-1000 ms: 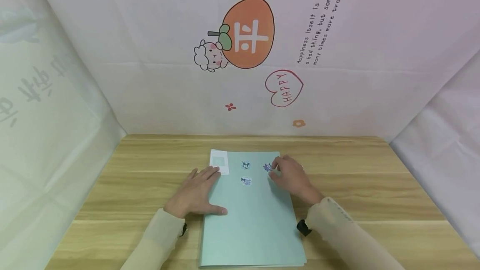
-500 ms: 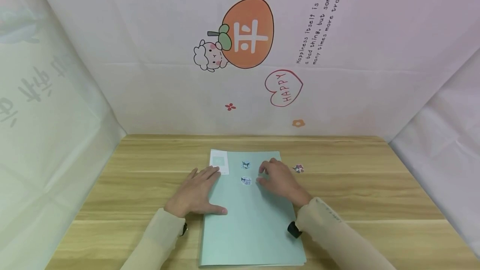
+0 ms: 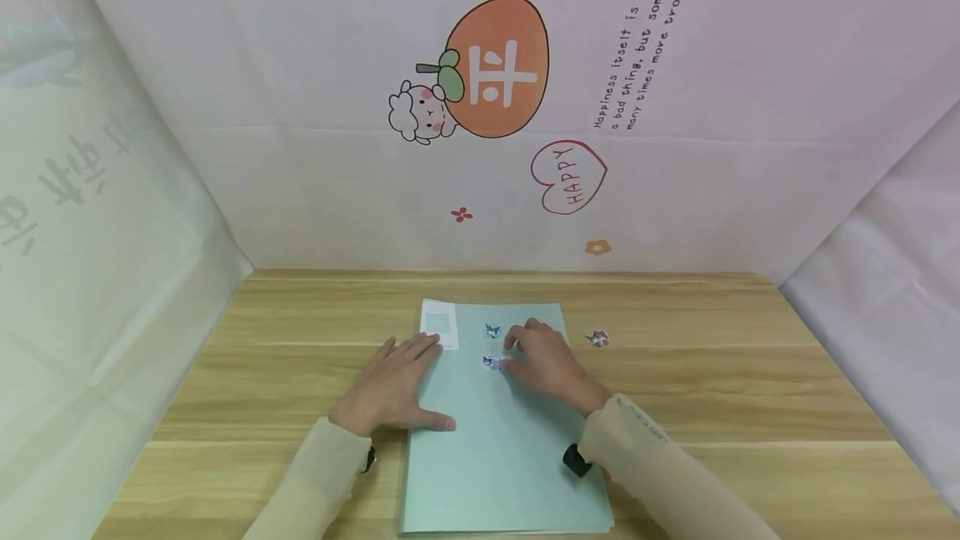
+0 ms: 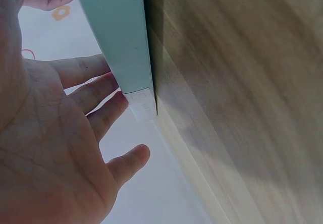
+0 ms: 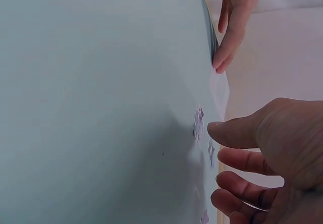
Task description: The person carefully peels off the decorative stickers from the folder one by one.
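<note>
A pale mint-green folder (image 3: 502, 448) lies on the wooden table. On its upper part are small cartoon stickers: one near the top (image 3: 492, 330), another just below it (image 3: 491, 362), which also shows near the thumb in the right wrist view (image 5: 198, 124). My left hand (image 3: 393, 386) rests along the folder's left edge, fingers spread, fingertips at a white label (image 3: 450, 338). Over the upper right part hovers my right hand (image 3: 551, 365), thumb tip beside the lower sticker, fingers loosely bent and nothing between them. A further sticker (image 5: 204, 217) shows at the bottom of the right wrist view.
Another sticker (image 3: 597, 338) lies on the table (image 3: 690, 373) to the right of the folder. Behind the table hangs a white cloth (image 3: 337, 190) printed with an orange fruit, a heart and lettering. Similar cloths line both sides.
My right hand has moved left across the folder, from the sticker at its upper right to the lower sticker, uncovering the sticker on the table. My left hand has stayed put.
</note>
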### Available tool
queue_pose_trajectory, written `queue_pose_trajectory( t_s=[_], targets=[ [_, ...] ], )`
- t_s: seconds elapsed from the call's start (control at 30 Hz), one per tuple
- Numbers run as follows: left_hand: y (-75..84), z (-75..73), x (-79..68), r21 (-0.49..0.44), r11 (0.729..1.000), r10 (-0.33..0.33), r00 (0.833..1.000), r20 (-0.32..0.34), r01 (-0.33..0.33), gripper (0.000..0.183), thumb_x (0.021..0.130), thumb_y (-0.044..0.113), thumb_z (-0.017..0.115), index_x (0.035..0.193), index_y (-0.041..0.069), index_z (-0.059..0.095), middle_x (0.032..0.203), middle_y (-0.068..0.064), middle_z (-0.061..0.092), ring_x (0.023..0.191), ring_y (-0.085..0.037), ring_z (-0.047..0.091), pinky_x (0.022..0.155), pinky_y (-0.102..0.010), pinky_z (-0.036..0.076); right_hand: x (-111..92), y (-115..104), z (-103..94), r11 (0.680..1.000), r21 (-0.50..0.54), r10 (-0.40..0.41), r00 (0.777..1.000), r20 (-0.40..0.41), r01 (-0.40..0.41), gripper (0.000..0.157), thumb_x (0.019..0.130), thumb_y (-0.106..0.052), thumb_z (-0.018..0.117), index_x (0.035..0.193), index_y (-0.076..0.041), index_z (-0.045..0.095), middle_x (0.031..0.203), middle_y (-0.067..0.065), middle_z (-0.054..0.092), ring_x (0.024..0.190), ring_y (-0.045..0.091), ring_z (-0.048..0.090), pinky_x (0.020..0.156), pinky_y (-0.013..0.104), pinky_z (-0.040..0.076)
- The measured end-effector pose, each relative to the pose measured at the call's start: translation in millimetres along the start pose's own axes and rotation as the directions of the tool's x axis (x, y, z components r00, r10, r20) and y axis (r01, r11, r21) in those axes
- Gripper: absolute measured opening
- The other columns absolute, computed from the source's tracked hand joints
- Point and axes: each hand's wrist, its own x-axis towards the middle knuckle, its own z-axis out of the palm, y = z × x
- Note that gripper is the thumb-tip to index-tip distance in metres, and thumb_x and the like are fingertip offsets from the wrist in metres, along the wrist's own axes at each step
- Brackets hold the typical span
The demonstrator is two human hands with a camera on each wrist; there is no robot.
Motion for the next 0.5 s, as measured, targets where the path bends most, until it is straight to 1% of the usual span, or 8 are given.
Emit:
queue_pose_trajectory(
  t_s=[0.23,0.4,0.5],
  targets=[
    [-0.3,0.7,-0.6,0.004,1.0,0.007,1.0,-0.007,-0.007,0.111,0.07,0.074,0.077,0.153,0.007,0.044,0.161,-0.008,0.037,0.15,-0.027,0.03,0.122,-0.057,0.016,0.7,-3.7,2.1,1.0,0.005,-0.019,1.0,0.025,0.018,0.016,0.087,-0.018,0.081,0.096,-0.009,0.072,0.09,0.002,0.059,0.084,0.02,0.053,0.077,0.04,0.048],
    [-0.6,-0.1,-1.4,0.0,1.0,0.016,1.0,-0.013,-0.016,0.112,0.07,0.074,0.077,0.153,0.006,0.044,0.161,-0.009,0.038,0.149,-0.028,0.031,0.122,-0.058,0.017,0.8,-5.9,2.5,1.0,0.01,-0.004,0.999,0.054,0.004,0.017,0.089,-0.02,0.08,0.098,-0.008,0.072,0.09,0.001,0.057,0.083,0.02,0.052,0.076,0.039,0.048],
    [-0.9,-0.3,-1.4,0.0,1.0,0.02,1.0,-0.016,-0.02,0.112,0.07,0.075,0.076,0.153,0.006,0.044,0.16,-0.009,0.038,0.149,-0.028,0.032,0.122,-0.058,0.018,1.4,-6.3,3.4,1.0,0.013,0.004,0.998,0.068,-0.005,0.018,0.089,-0.021,0.079,0.1,-0.009,0.072,0.092,0.001,0.057,0.083,0.019,0.053,0.08,0.041,0.05]
  ],
)
